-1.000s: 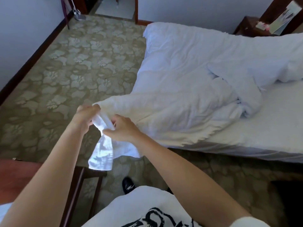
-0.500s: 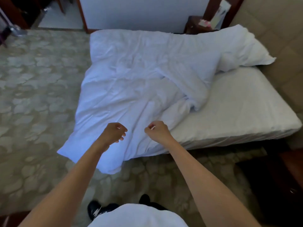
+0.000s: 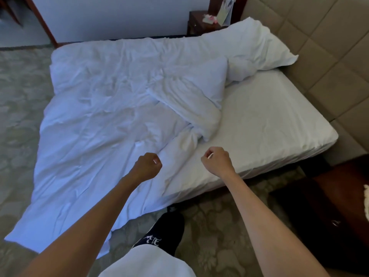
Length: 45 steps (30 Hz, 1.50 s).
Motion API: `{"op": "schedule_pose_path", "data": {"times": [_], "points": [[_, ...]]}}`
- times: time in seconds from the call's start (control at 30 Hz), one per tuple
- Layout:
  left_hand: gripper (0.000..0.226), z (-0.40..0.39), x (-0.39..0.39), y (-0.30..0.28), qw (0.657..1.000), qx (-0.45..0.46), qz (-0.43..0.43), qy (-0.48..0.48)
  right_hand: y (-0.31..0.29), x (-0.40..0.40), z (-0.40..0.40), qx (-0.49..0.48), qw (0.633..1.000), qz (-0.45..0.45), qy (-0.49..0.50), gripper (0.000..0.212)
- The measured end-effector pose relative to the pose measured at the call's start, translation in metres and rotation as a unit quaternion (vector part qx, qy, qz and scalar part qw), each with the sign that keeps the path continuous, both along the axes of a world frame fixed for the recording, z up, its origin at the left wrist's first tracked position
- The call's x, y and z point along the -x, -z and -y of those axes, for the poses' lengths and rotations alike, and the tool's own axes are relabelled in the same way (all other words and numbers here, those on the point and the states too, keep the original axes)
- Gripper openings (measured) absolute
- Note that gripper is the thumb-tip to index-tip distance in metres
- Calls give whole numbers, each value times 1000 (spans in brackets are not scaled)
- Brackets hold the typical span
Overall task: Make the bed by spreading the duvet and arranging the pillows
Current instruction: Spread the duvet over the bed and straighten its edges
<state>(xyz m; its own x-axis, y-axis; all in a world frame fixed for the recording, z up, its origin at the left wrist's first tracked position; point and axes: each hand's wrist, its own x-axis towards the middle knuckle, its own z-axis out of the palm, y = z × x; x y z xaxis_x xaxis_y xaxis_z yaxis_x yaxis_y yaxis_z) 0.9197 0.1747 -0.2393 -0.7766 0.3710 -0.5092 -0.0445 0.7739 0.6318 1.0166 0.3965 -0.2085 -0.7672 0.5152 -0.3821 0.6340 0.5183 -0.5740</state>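
The person stands at the side of the bed, both forearms stretched out over its near edge. The left hand is clenched into a loose fist above the duvet, fingers curled in with nothing visibly held. The right hand is likewise clenched and grasps nothing, hovering over the near edge of the bare mattress sheet.

The white duvet lies wrinkled across the left part of the bed, its near corner spilling off the mattress and draping down onto the patterned carpet. Toward the middle its right edge is bunched and folded back on itself in a thick ridge, leaving the right part of the sheet uncovered. A white pillow rests at the far right corner, against the padded headboard, touching the bunched duvet.

A dark nightstand stands beyond the bed, with some small items on it. A dark shoe shows on the carpet below the arms.
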Motion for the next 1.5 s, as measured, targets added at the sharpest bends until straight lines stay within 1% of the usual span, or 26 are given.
{"op": "schedule_pose_path", "data": {"times": [0.13, 0.2, 0.27, 0.33, 0.4, 0.47, 0.5, 0.57, 0.63, 0.73, 0.8, 0.83, 0.9, 0.97, 1.0, 1.03, 1.07, 1.1, 1.17, 1.2, 1.27, 1.33, 1.37, 1.43, 1.5], "points": [[10, -76, 47, 14, 1000, -13, -1, 21, 9, 44, -59, -25, 1000, 14, 0, 13], [10, -114, 73, 18, 1000, -20, -3, 18, 15, 70, -91, -37, 999, 38, -1, 12], [9, -148, 96, 17, 1000, -24, 2, 10, 20, 95, -123, -45, 997, 60, -13, 16], [8, -174, 117, 18, 1000, -25, 12, 12, 25, 119, -152, -55, 995, 74, -25, 19], [9, -192, 136, 16, 1000, -17, 17, -3, 28, 143, -177, -56, 995, 77, -34, 16], [10, -205, 152, 12, 999, -16, 27, -27, 32, 168, -194, -40, 994, 88, -46, 15], [11, -211, 161, 11, 999, -16, 32, -40, 35, 182, -201, -30, 993, 98, -62, 18], [10, -220, 178, 14, 997, -8, 34, -72, 48, 213, -208, -16, 989, 108, -100, 28], [11, -224, 192, 22, 994, 4, 33, -107, 68, 250, -210, -10, 983, 99, -151, 35], [13, -227, 206, 34, 985, 36, 19, -165, 104, 310, -200, -8, 967, 95, -238, 47], [15, -222, 206, 40, 971, 49, 10, -235, 134, 347, -190, -15, 950, 98, -297, 60], [15, -219, 205, 44, 962, 61, 6, -264, 149, 364, -184, -24, 941, 111, -320, 70], [14, -217, 199, 50, 947, 76, 20, -311, 178, 392, -177, -54, 914, 192, -354, 95], [13, -218, 194, 54, 931, 82, 36, -354, 204, 411, -171, -80, 875, 291, -379, 116], [12, -221, 193, 55, 925, 87, 40, -369, 214, 416, -168, -87, 860, 321, -386, 122], [12, -224, 192, 57, 919, 91, 42, -381, 227, 420, -164, -91, 854, 334, -387, 125], [12, -227, 191, 58, 914, 95, 43, -392, 240, 425, -163, -100, 856, 336, -379, 124], [13, -230, 190, 58, 909, 97, 43, -404, 252, 428, -162, -120, 862, 329, -365, 117], [16, -237, 188, 60, 902, 101, 50, -417, 271, 432, -171, -169, 877, 292, -343, 95], [16, -240, 188, 62, 900, 100, 52, -420, 279, 433, -180, -173, 884, 263, -345, 84], [16, -246, 191, 67, 900, 102, 53, -421, 288, 440, -202, -147, 894, 205, -371, 61], [14, -254, 199, 68, 900, 98, 50, -421, 288, 445, -220, -125, 892, 184, -394, 45], [14, -260, 203, 68, 902, 93, 48, -420, 284, 447, -228, -101, 895, 186, -393, 41], [13, -273, 212, 66, 905, 81, 45, -416, 270, 447, -243, -40, 909, 184, -372, 41], [12, -286, 221, 65, 908, 70, 45, -411, 248, 444, -259, 8, 931, 164, -326, 41]]}}
